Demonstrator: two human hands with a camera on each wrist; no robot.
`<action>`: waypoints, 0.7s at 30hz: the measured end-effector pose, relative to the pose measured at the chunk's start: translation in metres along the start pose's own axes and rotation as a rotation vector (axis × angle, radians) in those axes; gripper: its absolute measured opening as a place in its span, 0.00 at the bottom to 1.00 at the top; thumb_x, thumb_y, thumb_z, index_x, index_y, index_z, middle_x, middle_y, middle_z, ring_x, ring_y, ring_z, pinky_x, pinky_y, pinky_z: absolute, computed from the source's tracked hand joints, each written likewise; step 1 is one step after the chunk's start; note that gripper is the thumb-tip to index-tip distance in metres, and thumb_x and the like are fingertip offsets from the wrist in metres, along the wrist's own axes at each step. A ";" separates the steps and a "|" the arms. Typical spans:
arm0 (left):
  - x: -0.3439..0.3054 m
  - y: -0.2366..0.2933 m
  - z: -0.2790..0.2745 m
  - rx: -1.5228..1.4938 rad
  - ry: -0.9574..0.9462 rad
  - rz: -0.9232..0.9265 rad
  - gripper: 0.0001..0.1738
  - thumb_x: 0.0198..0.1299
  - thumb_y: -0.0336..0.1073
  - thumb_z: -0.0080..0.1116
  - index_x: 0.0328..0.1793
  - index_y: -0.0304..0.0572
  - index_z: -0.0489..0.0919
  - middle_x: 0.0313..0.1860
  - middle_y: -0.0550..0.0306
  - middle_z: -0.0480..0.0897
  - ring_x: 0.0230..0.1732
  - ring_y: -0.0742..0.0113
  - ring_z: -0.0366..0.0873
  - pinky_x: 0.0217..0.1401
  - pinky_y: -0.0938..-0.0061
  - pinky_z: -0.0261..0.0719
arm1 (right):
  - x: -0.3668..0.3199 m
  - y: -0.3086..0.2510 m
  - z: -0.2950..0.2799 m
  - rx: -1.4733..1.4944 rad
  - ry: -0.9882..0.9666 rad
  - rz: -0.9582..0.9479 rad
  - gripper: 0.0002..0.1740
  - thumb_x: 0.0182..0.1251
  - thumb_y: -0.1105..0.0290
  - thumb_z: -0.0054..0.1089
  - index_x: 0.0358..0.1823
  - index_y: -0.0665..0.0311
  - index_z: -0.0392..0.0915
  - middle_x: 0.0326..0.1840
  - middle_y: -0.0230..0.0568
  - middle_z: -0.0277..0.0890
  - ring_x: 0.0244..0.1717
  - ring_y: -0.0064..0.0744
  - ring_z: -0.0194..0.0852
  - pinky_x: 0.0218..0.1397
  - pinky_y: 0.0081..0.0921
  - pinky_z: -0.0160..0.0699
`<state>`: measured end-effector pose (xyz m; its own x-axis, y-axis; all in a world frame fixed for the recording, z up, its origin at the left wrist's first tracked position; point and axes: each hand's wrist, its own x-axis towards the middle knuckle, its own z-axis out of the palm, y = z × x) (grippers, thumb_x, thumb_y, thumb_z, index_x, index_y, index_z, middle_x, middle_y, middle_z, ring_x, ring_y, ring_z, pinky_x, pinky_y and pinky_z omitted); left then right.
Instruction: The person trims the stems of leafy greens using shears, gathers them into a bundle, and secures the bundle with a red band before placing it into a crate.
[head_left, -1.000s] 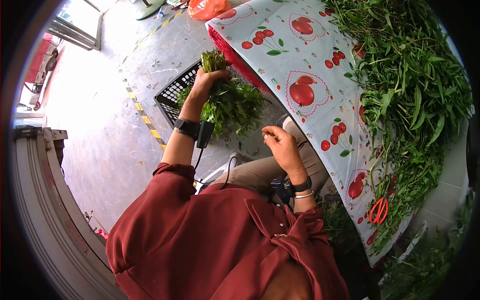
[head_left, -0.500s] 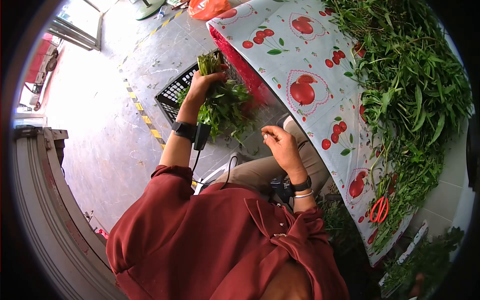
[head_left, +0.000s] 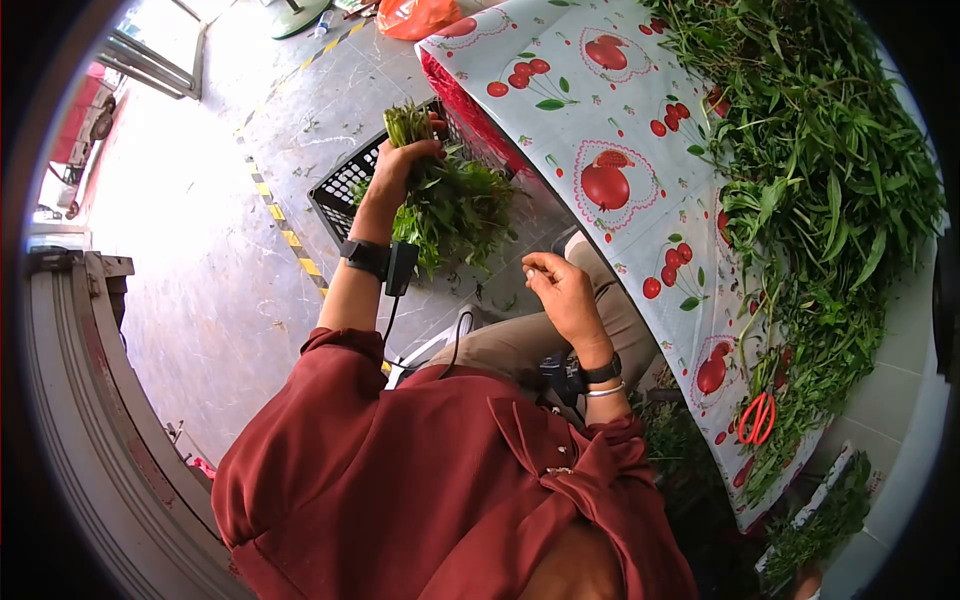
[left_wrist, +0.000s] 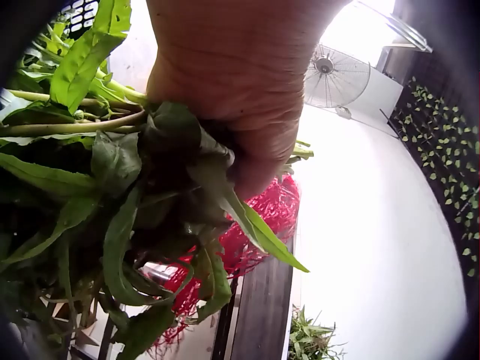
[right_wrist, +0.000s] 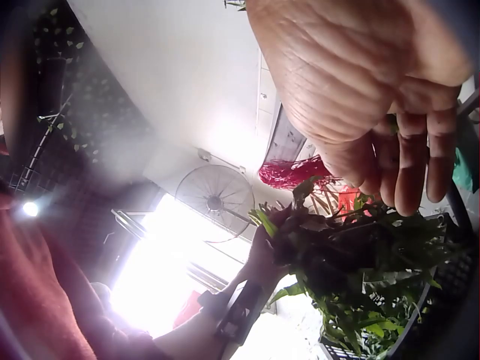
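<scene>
My left hand (head_left: pixel 398 168) grips a bunch of leafy green stems (head_left: pixel 462 205) near its cut ends, which stick up above the fist. The leaves hang over a black plastic crate (head_left: pixel 340 185) on the floor. In the left wrist view the leaves (left_wrist: pixel 112 225) spread out below the palm, and the fingertips are hidden. My right hand (head_left: pixel 566 300) hovers over the thigh with loosely bent fingers and nothing in them. In the right wrist view its fingers (right_wrist: pixel 411 161) hang relaxed, with the held bunch beyond them.
To the right, a table with a fruit-print cloth (head_left: pixel 540 130) bears a large heap of greens (head_left: pixel 820 190) and red-handled scissors (head_left: pixel 757 418). Red netting (head_left: pixel 470 120) hangs at its edge. More greens (head_left: pixel 825 520) lie at lower right. An orange bag (head_left: pixel 415 18) is beyond.
My left hand has moved slightly left with the bunch, whose leaves have swung. My right hand has stayed in place. At lower right, greens beyond the table have shifted.
</scene>
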<state>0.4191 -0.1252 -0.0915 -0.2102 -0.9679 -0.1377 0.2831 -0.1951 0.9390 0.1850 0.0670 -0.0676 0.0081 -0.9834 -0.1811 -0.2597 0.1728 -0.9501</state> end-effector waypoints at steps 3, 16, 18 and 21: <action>0.002 0.005 0.005 -0.025 -0.013 -0.004 0.25 0.48 0.26 0.59 0.56 0.33 0.75 0.47 0.55 0.80 0.36 0.69 0.78 0.42 0.75 0.77 | 0.000 0.000 0.000 -0.008 0.000 -0.008 0.11 0.63 0.74 0.56 0.46 0.71 0.77 0.38 0.45 0.80 0.34 0.28 0.78 0.39 0.23 0.75; 0.009 0.005 0.009 0.042 -0.054 -0.067 0.20 0.49 0.28 0.60 0.52 0.32 0.78 0.33 0.56 0.81 0.33 0.71 0.78 0.40 0.78 0.76 | -0.001 0.002 0.000 -0.016 0.006 -0.011 0.11 0.63 0.74 0.56 0.45 0.71 0.77 0.37 0.45 0.81 0.34 0.29 0.78 0.38 0.24 0.75; 0.008 0.002 0.007 0.035 -0.051 -0.055 0.20 0.49 0.28 0.60 0.51 0.32 0.78 0.33 0.56 0.81 0.33 0.71 0.78 0.40 0.78 0.76 | -0.001 0.002 0.000 -0.010 0.004 -0.011 0.11 0.63 0.74 0.55 0.45 0.71 0.77 0.37 0.45 0.81 0.34 0.29 0.78 0.38 0.24 0.75; 0.005 0.000 0.003 0.031 -0.026 -0.050 0.21 0.49 0.28 0.60 0.51 0.32 0.78 0.34 0.56 0.81 0.33 0.70 0.78 0.40 0.78 0.76 | -0.001 0.003 0.000 0.000 0.003 -0.011 0.11 0.63 0.74 0.55 0.45 0.72 0.77 0.38 0.46 0.81 0.34 0.29 0.78 0.38 0.24 0.76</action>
<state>0.4155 -0.1292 -0.0913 -0.2478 -0.9525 -0.1769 0.2426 -0.2378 0.9405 0.1847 0.0684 -0.0699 0.0080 -0.9855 -0.1696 -0.2591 0.1618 -0.9522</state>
